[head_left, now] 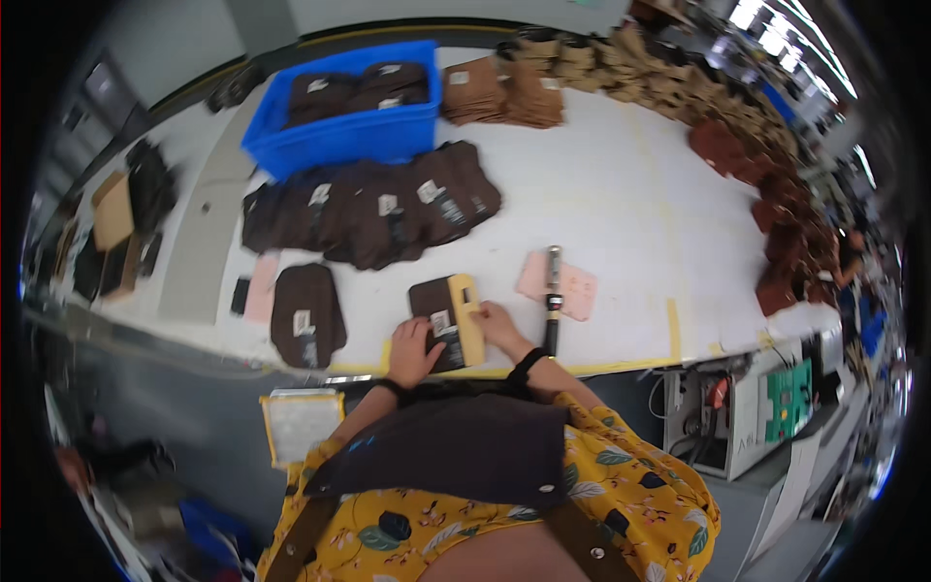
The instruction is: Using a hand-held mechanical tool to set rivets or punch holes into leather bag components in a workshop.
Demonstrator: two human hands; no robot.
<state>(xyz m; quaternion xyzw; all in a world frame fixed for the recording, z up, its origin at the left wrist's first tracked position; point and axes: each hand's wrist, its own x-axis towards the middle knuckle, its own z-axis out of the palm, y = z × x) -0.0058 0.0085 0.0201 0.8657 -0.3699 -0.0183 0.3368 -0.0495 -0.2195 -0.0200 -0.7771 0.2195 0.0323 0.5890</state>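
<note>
In front of me at the table's near edge lies a dark brown flat piece (424, 301), apparently cloth, with a white label. A pale yellow board (469, 335) with a cutout near its far end covers the piece's right side. My left hand (414, 355) rests on the brown piece, its fingers stretched out flat. At the board's right edge, the fingers of my right hand (500, 328) are closed on it. To the right, a dark-handled tool with a metal end (553, 301) lies across a pink card (580, 291).
Left of my hands lies a small stack of brown pieces (307, 315) beside another pink card (262, 289). Beyond is a row of brown pieces (364, 218) and a blue bin (339, 145) holding more. Tan bundles (640, 68) and reddish-brown bundles (786, 223) line the far right.
</note>
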